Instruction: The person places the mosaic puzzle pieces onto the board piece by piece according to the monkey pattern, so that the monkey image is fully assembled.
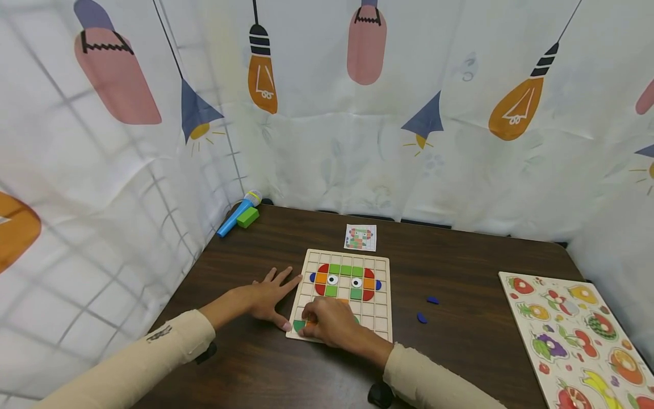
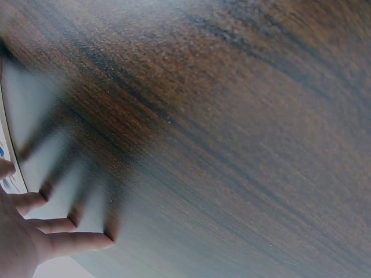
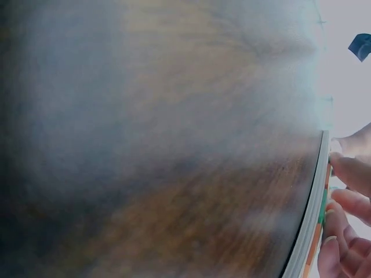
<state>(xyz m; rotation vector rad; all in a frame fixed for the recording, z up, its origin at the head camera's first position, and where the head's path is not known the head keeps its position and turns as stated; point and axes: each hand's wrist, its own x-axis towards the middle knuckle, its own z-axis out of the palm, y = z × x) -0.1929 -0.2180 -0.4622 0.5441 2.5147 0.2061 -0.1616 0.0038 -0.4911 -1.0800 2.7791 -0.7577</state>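
Note:
A square wooden grid board [image 1: 383, 324] lies on the dark table, bearing red, orange, green and blue tiles and two eye tiles [image 1: 332, 279] arranged like a face. My left hand [image 1: 268, 298] rests with fingers spread on the table at the board's left side, its thumb touching the lower left corner. Over the lower part of the board, my right hand [image 1: 332, 321] bends its fingers and thumb about an orange tile [image 1: 310, 323], beside a green corner tile [image 1: 299, 325]. Fingers of the right hand hide several cells. In the right wrist view, fingertips [image 3: 330, 243] meet tiles along the board's edge.
Behind the board lies a small pattern card [image 1: 360, 237]. Two loose blue pieces [image 1: 432, 300] are to its right. A toy microphone [image 1: 239, 215] and a green block [image 1: 248, 217] lie at the back left. A fruit puzzle board [image 1: 557, 318] covers the right side.

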